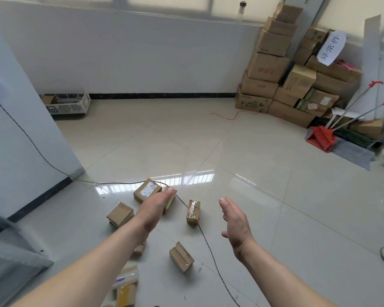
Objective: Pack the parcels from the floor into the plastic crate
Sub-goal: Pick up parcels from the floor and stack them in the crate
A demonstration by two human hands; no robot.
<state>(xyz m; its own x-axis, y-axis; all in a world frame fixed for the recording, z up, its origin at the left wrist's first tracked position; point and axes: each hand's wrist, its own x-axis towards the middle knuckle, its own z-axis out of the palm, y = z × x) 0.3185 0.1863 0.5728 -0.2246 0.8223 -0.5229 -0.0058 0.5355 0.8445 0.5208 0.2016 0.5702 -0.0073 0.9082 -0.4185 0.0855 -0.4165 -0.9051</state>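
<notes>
Dark cable (205, 237) among floor parcels (193, 212) — stacked cartons (268, 65) beyond.

Both hands reach forward over the tiled floor (242, 151), fingers straight, holding nothing; the left hand (152, 210) hangs above small cardboard parcels (193, 211), the right hand (236, 224) beside them; a white plastic crate (69, 105) stands against the far wall; a dark cable (211, 247) runs between the parcels.

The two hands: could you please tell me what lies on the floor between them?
In the head view, a taped parcel and a thin dark cord show between the left hand and right hand.
</notes>
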